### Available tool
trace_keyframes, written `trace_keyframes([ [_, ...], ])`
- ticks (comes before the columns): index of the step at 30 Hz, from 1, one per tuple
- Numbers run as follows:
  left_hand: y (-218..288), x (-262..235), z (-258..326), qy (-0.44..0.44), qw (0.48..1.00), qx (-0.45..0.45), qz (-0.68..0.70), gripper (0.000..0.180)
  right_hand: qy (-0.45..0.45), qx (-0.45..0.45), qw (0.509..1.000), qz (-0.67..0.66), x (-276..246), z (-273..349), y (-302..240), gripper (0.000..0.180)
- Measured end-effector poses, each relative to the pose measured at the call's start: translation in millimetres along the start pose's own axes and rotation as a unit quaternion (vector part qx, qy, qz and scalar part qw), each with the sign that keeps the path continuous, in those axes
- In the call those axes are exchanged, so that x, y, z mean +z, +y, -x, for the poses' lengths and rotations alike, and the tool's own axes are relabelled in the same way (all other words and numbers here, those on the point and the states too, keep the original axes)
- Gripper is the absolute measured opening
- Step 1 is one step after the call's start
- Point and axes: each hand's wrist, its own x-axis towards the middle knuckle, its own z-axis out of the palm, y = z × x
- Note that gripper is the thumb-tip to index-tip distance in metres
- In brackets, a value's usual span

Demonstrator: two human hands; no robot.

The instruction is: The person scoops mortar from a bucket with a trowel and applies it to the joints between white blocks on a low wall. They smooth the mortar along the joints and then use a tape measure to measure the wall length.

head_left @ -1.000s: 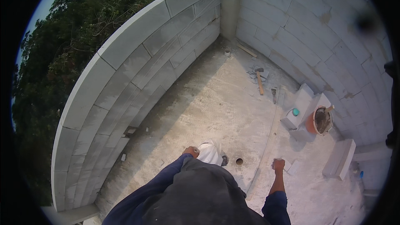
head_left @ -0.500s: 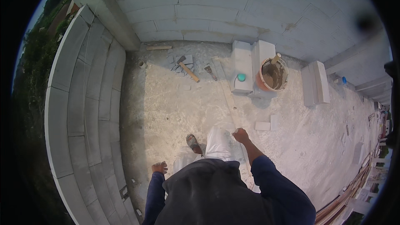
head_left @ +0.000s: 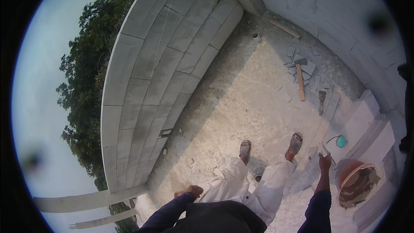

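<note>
My left hand [head_left: 195, 190] hangs beside my left thigh with its fingers curled in; I see nothing in it. My right hand [head_left: 324, 161] is closed, and a thin greyish piece [head_left: 324, 148] sticks out above its fingers; its kind is unclear. Nearest to this hand are a round teal object [head_left: 341, 141] with a thin curved line beside it, on a pale block [head_left: 360, 114], and an orange bucket [head_left: 350, 170] of brown mortar. Farther ahead, a wooden-handled hammer [head_left: 301, 82] lies on broken grey pieces [head_left: 308, 67], with a small flat-bladed hand tool [head_left: 321, 102] close by.
A grey block wall [head_left: 151, 86] runs along the left, with trees [head_left: 88, 82] beyond it. Another block wall [head_left: 336, 8] stands at the right. A wooden strip [head_left: 284, 29] and a short pipe stub [head_left: 255, 35] are near the far corner. A long flat strip [head_left: 330, 108] lies by the blocks.
My view has turned left, so the left wall fills more of it and the bucket and blocks sit nearer my right side. My feet are now apart, with my right hand close to the bucket.
</note>
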Motion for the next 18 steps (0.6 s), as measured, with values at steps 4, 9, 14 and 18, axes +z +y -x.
trace_keyframes([
  [4,37,97,47,0.042,0.963,-0.022,-0.265,0.031,-0.003,0.086,0.996,-0.011,16,-153,86,0.09],
  [9,62,129,57,0.038,0.966,-0.098,-0.236,0.031,0.037,0.172,0.98,0.095,43,-259,161,0.085],
  [14,51,150,38,0.024,0.979,-0.116,-0.165,0.034,-0.023,0.119,0.971,0.205,65,-289,158,0.074],
  [18,45,174,14,0.016,0.985,-0.082,-0.15,0.033,-0.075,0.04,0.956,0.279,64,-297,139,0.066],
])
